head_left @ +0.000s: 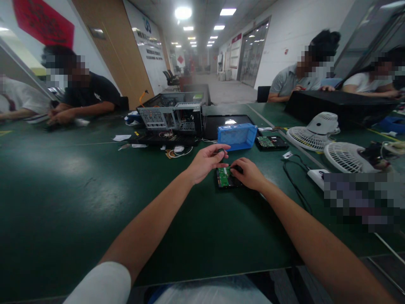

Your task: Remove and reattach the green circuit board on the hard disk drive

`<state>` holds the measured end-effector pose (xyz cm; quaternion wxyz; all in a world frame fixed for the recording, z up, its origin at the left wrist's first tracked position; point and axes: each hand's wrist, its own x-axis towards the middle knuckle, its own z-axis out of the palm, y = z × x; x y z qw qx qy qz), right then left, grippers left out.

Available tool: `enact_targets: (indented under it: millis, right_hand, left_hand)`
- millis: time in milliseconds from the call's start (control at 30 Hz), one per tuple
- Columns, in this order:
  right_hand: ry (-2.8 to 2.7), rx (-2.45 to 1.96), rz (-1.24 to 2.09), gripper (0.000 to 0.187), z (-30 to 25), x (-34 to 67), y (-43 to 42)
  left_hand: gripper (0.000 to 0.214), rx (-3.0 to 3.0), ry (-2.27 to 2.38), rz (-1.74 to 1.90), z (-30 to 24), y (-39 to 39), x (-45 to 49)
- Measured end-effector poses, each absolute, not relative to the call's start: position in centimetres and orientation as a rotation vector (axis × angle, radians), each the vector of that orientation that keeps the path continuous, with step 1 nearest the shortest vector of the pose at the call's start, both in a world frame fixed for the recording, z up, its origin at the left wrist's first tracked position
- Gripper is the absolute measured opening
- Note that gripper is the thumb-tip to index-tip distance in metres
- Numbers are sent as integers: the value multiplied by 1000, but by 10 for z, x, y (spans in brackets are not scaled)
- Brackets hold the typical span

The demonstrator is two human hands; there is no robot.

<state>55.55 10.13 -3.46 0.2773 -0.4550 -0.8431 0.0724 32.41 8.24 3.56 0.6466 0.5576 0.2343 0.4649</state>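
Obs: left hand [207, 162] is pinching small dark part [222, 151]; hard drive [224, 177] is lying just beneath that pinch, right hand [249, 173] curling onto it, clamp indeterminate.

The black hard drive [225, 177], green circuit board turned up, lies flat near the middle of the bench [79, 190], its right part under the right hand [248, 173], while a small dark piece [220, 150] sits pinched in the left hand [205, 162] just behind it.

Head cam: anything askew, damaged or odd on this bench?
Nothing looks damaged or spilled. The computer case stands open, with loose cables and paper scraps strewn before it. Two fans lie face-up at right. The drive between left hand and right hand lies board-side up.
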Motion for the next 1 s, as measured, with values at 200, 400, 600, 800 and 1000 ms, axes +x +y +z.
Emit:
enact_targets:
  millis: [200, 400, 600, 800, 1000]
  right_hand:
    - [-2264, -1224, 191, 12, -34, 555, 101]
    - [-2267, -1224, 200, 12, -33, 555, 101]
    - [-2263, -1221, 192, 12, -33, 555, 100]
    - [-2265, -1211, 198, 12, -34, 555, 101]
    - [-2265, -1208, 200, 13, -34, 554, 102]
  left_hand:
    - [28, 1249, 493, 1045, 32, 86, 323]
    - [23, 1162, 460, 1104, 28, 86, 326]
    - [22, 1083, 487, 1143, 25, 90, 328]
    - [26, 1074, 503, 1146, 23, 90, 330]
    - [29, 1064, 457, 1097, 23, 85, 334]
